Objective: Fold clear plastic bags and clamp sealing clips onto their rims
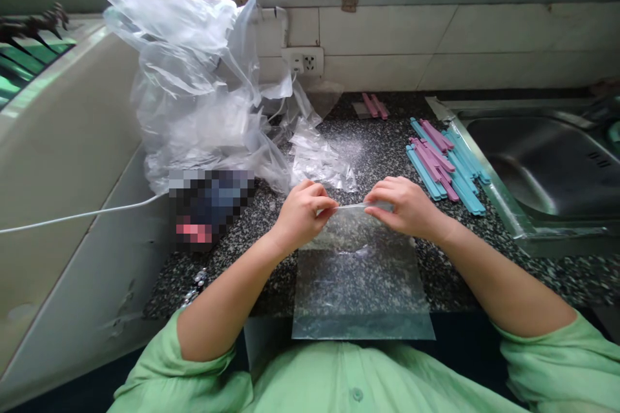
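Observation:
A clear plastic bag (361, 277) hangs flat between my hands and reaches past the counter's front edge. Its top edge is pinched on the left by my left hand (305, 211), thumb and fingers pressed together. At the other end of that edge, my right hand (404, 208) pinches the plastic the same way. Just beyond my hands lie crumpled clear plastic pieces (322, 158). To the right of my right hand is a loose pile of blue sealing clips (467, 184) and pink sealing clips (436, 158).
A big heap of clear plastic bags (194, 103) stands at the back left. A pixelated dark object (217, 200) lies near a white cable (97, 215). The steel sink (547, 148) is at right. More pink clips (375, 106) lie by the wall, near a socket (310, 62).

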### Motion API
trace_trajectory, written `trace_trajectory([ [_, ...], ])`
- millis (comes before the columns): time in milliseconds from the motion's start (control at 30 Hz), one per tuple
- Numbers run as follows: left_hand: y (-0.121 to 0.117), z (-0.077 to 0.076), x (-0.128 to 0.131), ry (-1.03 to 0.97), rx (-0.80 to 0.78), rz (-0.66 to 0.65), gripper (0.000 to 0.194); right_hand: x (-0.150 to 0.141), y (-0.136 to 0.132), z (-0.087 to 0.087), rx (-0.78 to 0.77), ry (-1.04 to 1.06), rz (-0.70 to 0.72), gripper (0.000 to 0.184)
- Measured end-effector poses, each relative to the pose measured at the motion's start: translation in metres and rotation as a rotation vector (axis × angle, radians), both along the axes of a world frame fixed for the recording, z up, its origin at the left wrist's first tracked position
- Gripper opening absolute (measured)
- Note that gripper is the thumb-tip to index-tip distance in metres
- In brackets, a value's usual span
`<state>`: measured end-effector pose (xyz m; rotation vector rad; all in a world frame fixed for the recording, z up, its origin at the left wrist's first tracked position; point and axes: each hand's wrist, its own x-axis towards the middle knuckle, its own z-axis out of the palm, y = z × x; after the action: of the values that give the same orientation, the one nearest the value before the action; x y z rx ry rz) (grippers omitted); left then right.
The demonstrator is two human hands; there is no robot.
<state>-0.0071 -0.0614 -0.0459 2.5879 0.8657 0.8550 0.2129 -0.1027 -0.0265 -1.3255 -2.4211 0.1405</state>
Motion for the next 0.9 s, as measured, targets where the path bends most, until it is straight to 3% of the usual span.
trace_trajectory([
  [167,0.006,0.000,-0.005,0.046,-0.025,0.014,0.012,0.010,0.005,-0.003,-0.042,0.019,0.024,0.015],
  [400,-0.007,0.003,0.003,0.224,0.199,0.169,0.022,-0.005,0.002,-0.009,0.049,-0.007,0.006,0.018],
  [600,-0.006,0.001,0.006,0.081,0.039,0.062,0.016,-0.005,0.002,-0.004,0.018,0.005,-0.018,0.015],
  [900,0.005,0.004,-0.007,0.037,0.001,0.093,0.013,0.019,0.006,0.004,-0.101,0.173,-0.024,0.008],
])
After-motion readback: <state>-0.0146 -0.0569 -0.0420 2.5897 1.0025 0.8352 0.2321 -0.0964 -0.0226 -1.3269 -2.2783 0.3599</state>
